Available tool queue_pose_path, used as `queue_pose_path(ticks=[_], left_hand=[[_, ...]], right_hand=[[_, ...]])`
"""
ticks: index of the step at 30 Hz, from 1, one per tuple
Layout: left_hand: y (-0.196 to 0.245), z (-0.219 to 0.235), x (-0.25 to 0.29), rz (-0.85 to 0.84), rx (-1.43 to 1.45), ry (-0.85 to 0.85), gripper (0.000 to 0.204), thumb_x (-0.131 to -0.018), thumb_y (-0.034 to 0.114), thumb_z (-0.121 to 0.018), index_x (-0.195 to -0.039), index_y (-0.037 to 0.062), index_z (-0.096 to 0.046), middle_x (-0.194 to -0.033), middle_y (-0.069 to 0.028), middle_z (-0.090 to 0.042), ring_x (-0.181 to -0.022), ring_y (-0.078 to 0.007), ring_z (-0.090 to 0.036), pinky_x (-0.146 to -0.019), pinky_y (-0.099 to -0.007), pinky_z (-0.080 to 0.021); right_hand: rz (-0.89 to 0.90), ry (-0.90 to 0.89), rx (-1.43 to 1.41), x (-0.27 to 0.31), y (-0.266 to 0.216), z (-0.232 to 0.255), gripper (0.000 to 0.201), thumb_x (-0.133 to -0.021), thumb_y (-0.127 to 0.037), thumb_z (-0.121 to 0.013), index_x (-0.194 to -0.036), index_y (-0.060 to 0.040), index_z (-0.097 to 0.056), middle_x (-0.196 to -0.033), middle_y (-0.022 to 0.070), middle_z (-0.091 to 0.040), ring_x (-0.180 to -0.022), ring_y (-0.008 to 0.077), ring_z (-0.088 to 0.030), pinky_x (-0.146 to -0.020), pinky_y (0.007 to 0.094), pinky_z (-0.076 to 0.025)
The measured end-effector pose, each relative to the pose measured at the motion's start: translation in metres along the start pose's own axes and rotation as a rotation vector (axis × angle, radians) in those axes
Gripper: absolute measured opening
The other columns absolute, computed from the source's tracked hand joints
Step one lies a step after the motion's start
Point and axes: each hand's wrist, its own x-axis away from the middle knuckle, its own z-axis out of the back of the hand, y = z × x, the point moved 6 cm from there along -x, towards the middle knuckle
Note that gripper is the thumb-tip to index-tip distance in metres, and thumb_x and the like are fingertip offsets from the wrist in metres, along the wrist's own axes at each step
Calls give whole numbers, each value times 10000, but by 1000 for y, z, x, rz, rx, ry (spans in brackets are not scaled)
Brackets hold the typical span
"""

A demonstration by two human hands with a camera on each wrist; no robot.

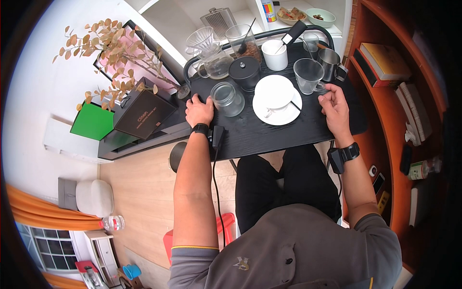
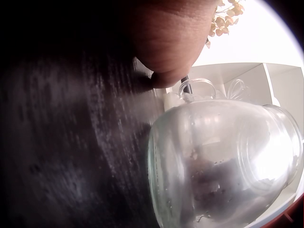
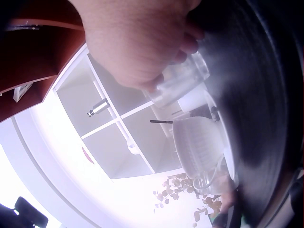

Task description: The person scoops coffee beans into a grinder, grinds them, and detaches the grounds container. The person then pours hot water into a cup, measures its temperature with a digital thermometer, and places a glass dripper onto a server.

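Note:
In the head view, the right hand (image 1: 335,110) pinches the handle of a clear glass cup (image 1: 308,76) that stands upright on the black table (image 1: 250,139). The right wrist view shows this hand (image 3: 137,42) partly covering the glass cup (image 3: 183,80). At the table's left side, the left hand (image 1: 199,111) rests with relaxed fingers beside an open glass jar (image 1: 228,99), holding nothing. The jar (image 2: 223,161) looms large in the left wrist view, just below the hand (image 2: 173,38). Between the hands, a white cup (image 1: 274,91) sits on a white saucer (image 1: 277,117).
Behind stand a black lidded canister (image 1: 245,72), a glass server with dripper (image 1: 215,65), a container of brown contents (image 1: 244,41), a white mug (image 1: 275,57) and a metal pitcher (image 1: 328,62). A rail (image 1: 269,32) rounds the table's back. Shelves (image 1: 385,111) stand right.

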Motion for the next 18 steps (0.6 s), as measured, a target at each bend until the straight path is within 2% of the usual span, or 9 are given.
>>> queue_pose_path(ticks=[18], left_hand=[[0,0,0,13,3,-1,711,-895,570,-606,-1460,147,-516,-1527,-198,-454,-1340,-391,-513,-1096,-495,-428]], right_hand=[[7,-3,-7,0,2,1,326,-966,-82,-650,-1257,14,-538,-793,-20,-535,-693,50,-491,-612,214,-405]])
